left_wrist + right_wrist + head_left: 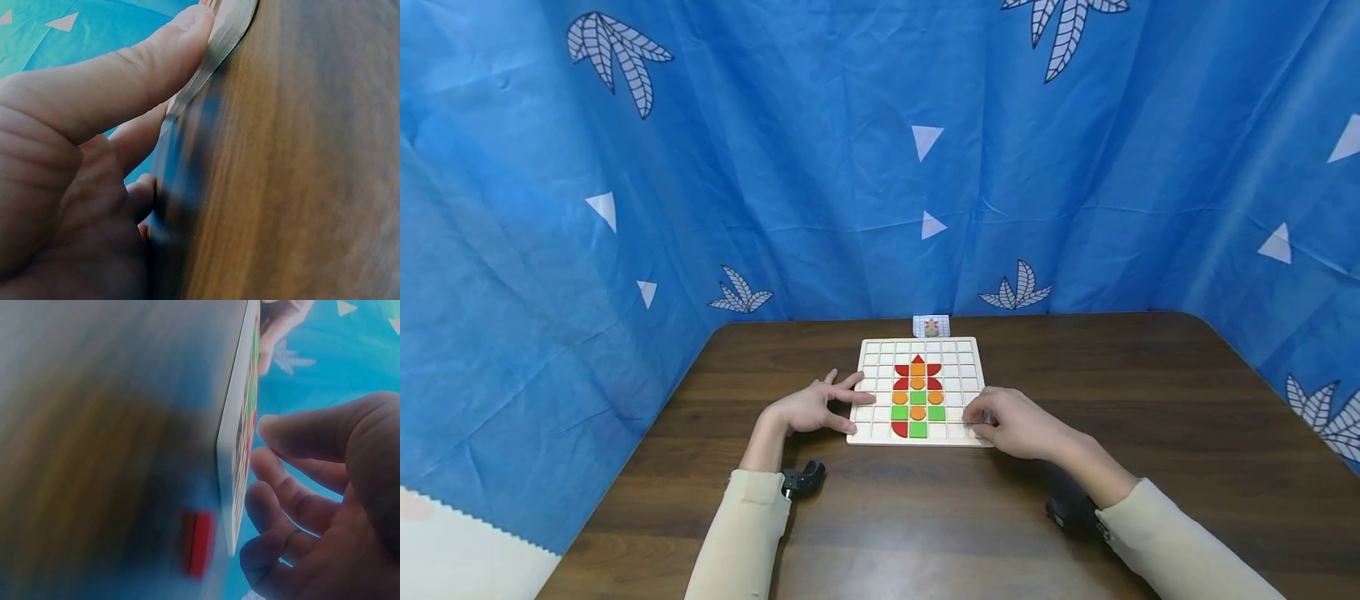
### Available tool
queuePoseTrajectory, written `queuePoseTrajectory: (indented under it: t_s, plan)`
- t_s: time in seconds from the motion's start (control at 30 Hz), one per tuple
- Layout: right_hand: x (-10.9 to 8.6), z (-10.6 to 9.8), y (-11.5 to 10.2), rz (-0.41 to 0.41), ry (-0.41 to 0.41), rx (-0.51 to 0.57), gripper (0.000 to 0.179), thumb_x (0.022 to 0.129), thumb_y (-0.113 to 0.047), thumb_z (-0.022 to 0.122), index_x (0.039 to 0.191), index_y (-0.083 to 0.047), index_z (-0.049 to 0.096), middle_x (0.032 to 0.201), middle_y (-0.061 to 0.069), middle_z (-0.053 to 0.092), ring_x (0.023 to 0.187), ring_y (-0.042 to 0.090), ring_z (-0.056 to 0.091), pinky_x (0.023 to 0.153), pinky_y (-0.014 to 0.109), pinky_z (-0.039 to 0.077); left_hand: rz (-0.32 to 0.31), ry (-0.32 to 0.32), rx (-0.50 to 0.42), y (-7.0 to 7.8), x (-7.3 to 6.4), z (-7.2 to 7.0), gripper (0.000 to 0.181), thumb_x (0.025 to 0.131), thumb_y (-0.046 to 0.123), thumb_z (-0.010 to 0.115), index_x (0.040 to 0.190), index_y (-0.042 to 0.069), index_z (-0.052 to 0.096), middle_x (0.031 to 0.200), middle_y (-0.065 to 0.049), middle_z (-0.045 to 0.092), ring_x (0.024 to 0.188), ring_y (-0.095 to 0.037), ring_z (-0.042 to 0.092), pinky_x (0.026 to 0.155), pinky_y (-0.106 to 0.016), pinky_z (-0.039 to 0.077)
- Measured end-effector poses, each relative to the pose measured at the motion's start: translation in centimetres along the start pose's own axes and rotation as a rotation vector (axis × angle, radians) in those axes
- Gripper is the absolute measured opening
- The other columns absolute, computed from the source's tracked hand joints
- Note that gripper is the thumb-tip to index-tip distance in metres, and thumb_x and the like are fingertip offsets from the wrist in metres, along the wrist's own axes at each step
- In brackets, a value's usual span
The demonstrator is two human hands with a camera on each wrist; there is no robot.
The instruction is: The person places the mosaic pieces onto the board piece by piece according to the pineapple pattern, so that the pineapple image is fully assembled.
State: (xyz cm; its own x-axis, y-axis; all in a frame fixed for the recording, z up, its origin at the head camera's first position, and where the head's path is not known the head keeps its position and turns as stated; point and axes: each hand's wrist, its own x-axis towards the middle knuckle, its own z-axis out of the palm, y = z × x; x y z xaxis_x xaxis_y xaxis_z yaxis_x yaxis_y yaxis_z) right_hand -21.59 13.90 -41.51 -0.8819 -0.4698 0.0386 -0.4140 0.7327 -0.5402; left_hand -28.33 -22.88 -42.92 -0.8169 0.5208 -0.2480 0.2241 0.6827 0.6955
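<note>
A white grid board (955, 360) lies on the table, bearing flat red, orange and green shapes, with a red triangle (917, 360) at the top and a green square (918, 429) in the bottom row. My left hand (808, 407) rests at the board's left side, its fingers spread and fairly straight, with thumb and fingertips on the edge. Over the lower right corner is my right hand (1018, 422), its fingers bent and the tips near the grid. Whether a piece sits between them is hidden. In the right wrist view, a blurred red piece (199, 544) lies beside the board.
A small printed card (931, 326) with a similar pattern stands behind the board. The dark wooden table (865, 517) extends around it. A blue patterned curtain (850, 167) hangs at the back and sides.
</note>
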Motion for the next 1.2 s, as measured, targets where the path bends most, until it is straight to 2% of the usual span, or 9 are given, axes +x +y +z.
queuePoseTrajectory:
  t_s: [0.2,0.43,0.57,0.73,0.87,0.97,1.1,1.2]
  plan:
    - [-1.7,-1.0,1.6,-0.003,0.036,-0.032,0.017,0.089,-0.008,0.078,0.105,-0.014,0.076,0.098,-0.003,0.067,0.087,0.014,0.057,0.075,0.029,0.052,0.004,0.001,-0.013,0.1,-0.1,0.0,0.054,0.085,0.027,0.083,0.136,0.037,0.067,0.171,0.007,0.026,0.161,-0.038,-0.009,0.12,-0.076,0.006]
    - [-3.5,-1.6,2.9,0.039,0.049,-0.083,0.028,0.085,-0.022,0.086,0.109,-0.014,0.075,0.096,-0.003,0.065,0.087,0.015,0.057,0.075,0.032,0.053,-0.002,0.004,-0.012,0.1,0.0,0.0,0.055,0.085,0.029,0.083,0.137,0.038,0.067,0.171,0.009,0.026,0.161,-0.037,-0.009,0.12,-0.077,0.005]
    - [-4.0,-1.8,3.4,0.062,0.053,-0.106,0.029,0.082,-0.026,0.088,0.104,-0.013,0.073,0.092,-0.003,0.062,0.084,0.014,0.054,0.073,0.031,0.05,-0.001,0.004,-0.013,0.0,-0.1,0.0,0.055,0.085,0.028,0.083,0.137,0.038,0.067,0.171,0.008,0.026,0.161,-0.037,-0.008,0.12,-0.077,0.005]
    - [-4.3,-1.9,3.8,0.075,0.04,-0.088,0.02,0.084,-0.02,0.085,0.098,-0.012,0.073,0.086,-0.004,0.062,0.078,0.012,0.053,0.068,0.028,0.048,0.004,0.002,-0.02,0.0,-0.1,0.0,0.055,0.086,0.027,0.083,0.137,0.037,0.067,0.171,0.007,0.026,0.161,-0.038,-0.009,0.12,-0.077,0.004]
    - [-4.4,-2.1,4.0,0.077,0.014,-0.068,0.016,0.087,-0.012,0.081,0.102,-0.01,0.075,0.088,-0.004,0.064,0.078,0.011,0.055,0.068,0.028,0.049,0.004,-0.001,-0.022,0.0,-0.1,0.0,0.055,0.086,0.027,0.083,0.137,0.037,0.067,0.171,0.007,0.025,0.161,-0.038,-0.009,0.12,-0.077,0.005]
    - [-4.5,-2.4,4.3,0.071,0.001,-0.065,0.019,0.09,-0.006,0.077,0.108,-0.01,0.076,0.092,-0.004,0.065,0.081,0.012,0.056,0.07,0.029,0.05,0.003,0.001,-0.021,0.0,-0.1,0.0,0.055,0.086,0.027,0.083,0.137,0.038,0.067,0.171,0.008,0.025,0.161,-0.037,-0.009,0.12,-0.076,0.006]
    - [-4.6,-2.6,4.5,0.057,0.008,-0.065,0.032,0.091,0.003,0.07,0.119,-0.012,0.075,0.098,-0.002,0.066,0.085,0.013,0.056,0.074,0.032,0.052,0.002,0.004,-0.021,0.0,-0.1,0.0,0.055,0.086,0.027,0.083,0.137,0.037,0.067,0.171,0.008,0.026,0.161,-0.037,-0.009,0.12,-0.076,0.006]
    - [-4.6,-2.6,4.5,0.074,0.02,-0.054,0.034,0.089,0.002,0.072,0.122,-0.009,0.071,0.102,0.001,0.066,0.088,0.016,0.057,0.076,0.034,0.054,0.006,0.002,-0.019,-0.1,-0.1,0.0,0.055,0.086,0.027,0.083,0.138,0.037,0.066,0.171,0.008,0.025,0.161,-0.037,-0.009,0.12,-0.076,0.005]
